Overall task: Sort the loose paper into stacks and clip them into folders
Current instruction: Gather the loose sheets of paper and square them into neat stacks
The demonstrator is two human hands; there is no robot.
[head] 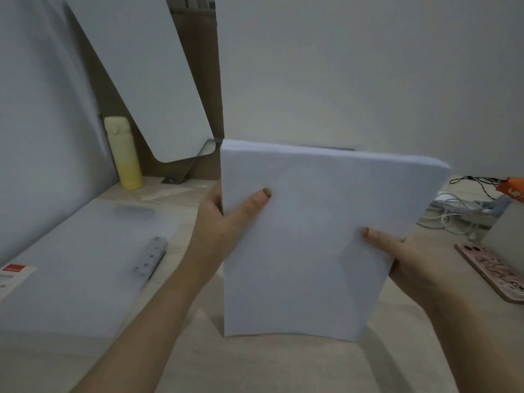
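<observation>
- A translucent pale plastic folder lies flat on the light wood-grain table at the left. A flat silver metal clip bar sits along its right edge, and a red-and-white label is on its near left corner. Whether any sheet lies inside it cannot be told.
- The thick stack of white paper sheets is outside the folder. It stands upright in the middle, just right of the folder, and its lower edge appears to rest on the table.
- The left hand grips the stack's left edge high up, with the thumb pressed on the front face and the fingers hidden behind.
- The right hand grips the right edge lower down, with the thumb on the front and the fingers behind the sheets.
- A tall pale yellow bottle stands upright at the back left, beyond the folder.
- Behind the bottle a large white board leans tilted, with a grey metal bracket at its foot.
- To the right of the stack, white cables lie tangled near an orange item at the picture's edge.
- A pink-cased phone lies flat on the table just beside the right hand.
- The upright stack hides the table behind it.
</observation>
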